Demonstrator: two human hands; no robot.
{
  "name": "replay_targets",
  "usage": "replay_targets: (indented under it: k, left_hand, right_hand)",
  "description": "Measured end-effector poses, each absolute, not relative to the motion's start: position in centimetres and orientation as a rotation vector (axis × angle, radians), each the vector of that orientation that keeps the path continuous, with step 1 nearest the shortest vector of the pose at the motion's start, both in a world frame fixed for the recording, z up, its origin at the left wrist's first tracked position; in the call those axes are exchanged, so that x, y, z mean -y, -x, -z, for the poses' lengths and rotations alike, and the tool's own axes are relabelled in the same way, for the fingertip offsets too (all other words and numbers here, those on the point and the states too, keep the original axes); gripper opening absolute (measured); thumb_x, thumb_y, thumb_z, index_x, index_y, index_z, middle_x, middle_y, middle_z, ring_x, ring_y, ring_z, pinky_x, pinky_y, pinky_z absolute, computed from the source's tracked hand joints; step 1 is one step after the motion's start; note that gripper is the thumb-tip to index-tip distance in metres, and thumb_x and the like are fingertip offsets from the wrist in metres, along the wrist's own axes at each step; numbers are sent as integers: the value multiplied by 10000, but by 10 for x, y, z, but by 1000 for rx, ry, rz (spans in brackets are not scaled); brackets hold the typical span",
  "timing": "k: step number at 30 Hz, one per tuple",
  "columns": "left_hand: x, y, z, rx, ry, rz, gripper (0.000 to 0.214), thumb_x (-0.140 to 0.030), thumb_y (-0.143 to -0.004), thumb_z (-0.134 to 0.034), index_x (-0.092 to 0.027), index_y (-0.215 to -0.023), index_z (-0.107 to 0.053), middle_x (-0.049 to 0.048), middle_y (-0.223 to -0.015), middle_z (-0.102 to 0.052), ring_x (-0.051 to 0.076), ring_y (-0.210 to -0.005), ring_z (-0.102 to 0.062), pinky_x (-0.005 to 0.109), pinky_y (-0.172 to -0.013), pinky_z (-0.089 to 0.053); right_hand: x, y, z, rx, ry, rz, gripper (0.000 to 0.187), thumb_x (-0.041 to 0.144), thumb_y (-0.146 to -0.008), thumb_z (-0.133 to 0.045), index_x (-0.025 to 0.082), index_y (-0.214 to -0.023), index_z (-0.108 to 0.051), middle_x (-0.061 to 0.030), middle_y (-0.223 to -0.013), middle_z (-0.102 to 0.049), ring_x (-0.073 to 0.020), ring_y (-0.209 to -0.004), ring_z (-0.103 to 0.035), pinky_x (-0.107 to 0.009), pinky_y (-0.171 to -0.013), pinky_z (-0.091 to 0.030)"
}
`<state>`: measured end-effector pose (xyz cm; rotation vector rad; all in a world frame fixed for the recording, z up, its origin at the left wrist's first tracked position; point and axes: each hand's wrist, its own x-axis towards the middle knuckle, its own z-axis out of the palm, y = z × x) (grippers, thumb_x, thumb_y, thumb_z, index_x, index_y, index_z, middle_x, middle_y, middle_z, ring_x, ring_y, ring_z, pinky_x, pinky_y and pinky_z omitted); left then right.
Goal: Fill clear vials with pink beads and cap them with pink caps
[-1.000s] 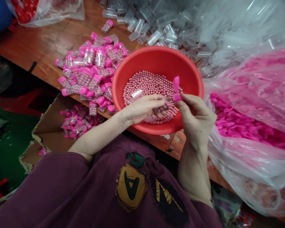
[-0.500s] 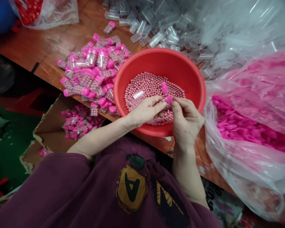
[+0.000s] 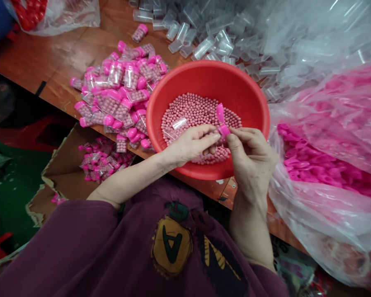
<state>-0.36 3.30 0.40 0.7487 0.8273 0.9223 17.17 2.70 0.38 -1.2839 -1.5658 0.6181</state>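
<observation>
Over the red basin (image 3: 153, 101), my left hand (image 3: 191, 144) is closed around a small clear tube that its fingers mostly hide. My right hand (image 3: 253, 159) pinches a pink flip cap (image 3: 224, 130) at the end of that tube, thumb and fingers closed on its side. The cap's lid stands raised, pointing away from me. Below the hands, pink beads (image 3: 191, 108) cover the basin's bottom. Another clear tube (image 3: 179, 123) lies on the beads, left of my hands.
Left of the basin is a heap of capped, bead-filled tubes (image 3: 111, 99). A cardboard box (image 3: 62, 165) below holds more. Loose clear tubes (image 3: 204, 47) are piled behind. At right, a plastic bag (image 3: 284, 206) holds pink caps (image 3: 309, 161). A bag of red pieces (image 3: 31, 12) sits far left.
My right hand and the pink cap have shifted slightly right. The cap's raised lid now leans less toward the left. My left hand has barely moved.
</observation>
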Motion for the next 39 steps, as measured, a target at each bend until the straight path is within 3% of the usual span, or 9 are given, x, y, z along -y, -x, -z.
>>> replay_targets:
  k: [7,11,15,19,24,29,34,39]
  left_hand:
    - [-32,-4,-7,-943,-691,-954,87,-205,-1064,-743,-148,-1000,-723,-38,-815,-620,45,-664,-572,185,-658,-484]
    - [-32,-5,-8,-952,-657,-992,56,-186,-1045,-751,-142,-1025,-724,-35,-825,-631,55,-657,-562,213,-649,-475]
    - [-32,-1,-9,-847,-743,-905,233,-296,-932,-904,-138,-1003,-747,-22,-809,-671,72,-665,-569,236,-644,-470]
    - [-32,4,-4,-732,-789,-784,412,-462,-812,-1000,-147,-948,-772,-16,-769,-694,91,-711,-616,239,-689,-484]
    - [-36,5,6,-753,-581,-981,415,-491,-836,-996,-152,-958,-790,26,-921,-771,114,-851,-675,262,-844,-541]
    - [-39,3,6,-788,-469,-936,292,-415,-951,-909,-163,-973,-763,27,-882,-744,124,-800,-662,276,-806,-555]
    - [-36,1,0,-780,-537,-882,231,-355,-993,-839,-162,-976,-713,17,-875,-700,113,-776,-625,268,-788,-542]
    - [-27,-5,-2,-1154,-1025,-1079,396,-133,-778,-945,-176,-1087,-702,54,-1123,-739,182,-1084,-665,321,-1030,-534]
  right_hand:
    - [-12,-156,12,1794,1313,-222,283,348,-1142,-577,252,-1259,-816,-119,-1153,-781,-285,-1096,-769,-538,-1034,-680]
    - [-8,-155,8,1810,1226,-172,289,310,-1141,-568,219,-1266,-813,-119,-1155,-786,-260,-1081,-777,-482,-991,-691]
    - [-34,-169,-4,1623,1289,-680,334,499,-1121,-642,241,-1077,-850,-60,-968,-793,-216,-885,-755,-428,-880,-679]
    - [-62,-177,-5,1476,1232,-1081,459,689,-1092,-630,291,-1192,-837,-22,-919,-771,-199,-821,-722,-410,-840,-661]
    - [-51,-181,3,1750,1152,-679,379,631,-1083,-691,308,-1257,-788,-76,-1185,-816,-281,-1116,-775,-509,-1036,-648]
    - [-25,-179,17,2067,1234,-249,791,697,-971,-800,256,-1591,-583,-211,-1496,-705,-419,-1379,-673,-673,-1175,-569]
    - [-21,-175,24,2048,1325,-167,664,551,-983,-750,262,-1551,-564,-205,-1409,-708,-424,-1326,-669,-689,-1170,-548]
    - [-21,-176,29,2041,1369,-94,571,491,-924,-740,251,-1419,-587,-199,-1321,-703,-414,-1247,-671,-685,-1117,-563]
